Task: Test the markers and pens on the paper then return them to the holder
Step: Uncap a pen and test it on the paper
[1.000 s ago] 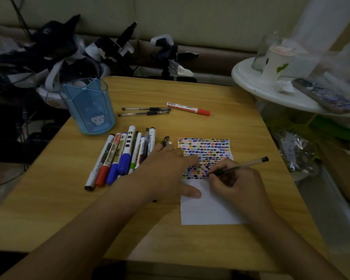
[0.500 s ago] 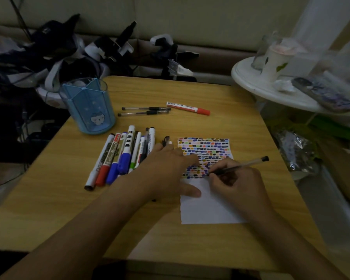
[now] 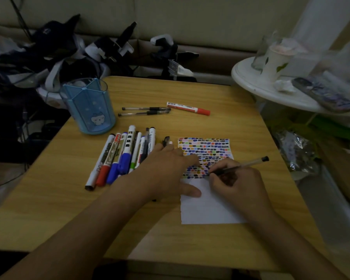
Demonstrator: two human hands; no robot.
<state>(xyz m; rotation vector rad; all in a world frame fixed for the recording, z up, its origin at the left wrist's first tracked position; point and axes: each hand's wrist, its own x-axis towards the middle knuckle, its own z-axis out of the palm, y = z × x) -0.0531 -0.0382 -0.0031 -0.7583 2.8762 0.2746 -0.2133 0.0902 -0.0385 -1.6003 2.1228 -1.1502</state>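
Over at 3 o'clock, right hand (image 3: 233, 180) pinches the clear black-ink gel pen (image 3: 242, 165) on the white paper sheet (image 3: 208, 209); left hand (image 3: 166, 168) flat, fingers straight, pinning it. Short light strokes, I'd say.

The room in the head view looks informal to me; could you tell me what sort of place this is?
Probably a home living room rather than an office: a sofa piled with clothes and bags stands behind the wooden table, and a white side table beside it carries a paper cup.
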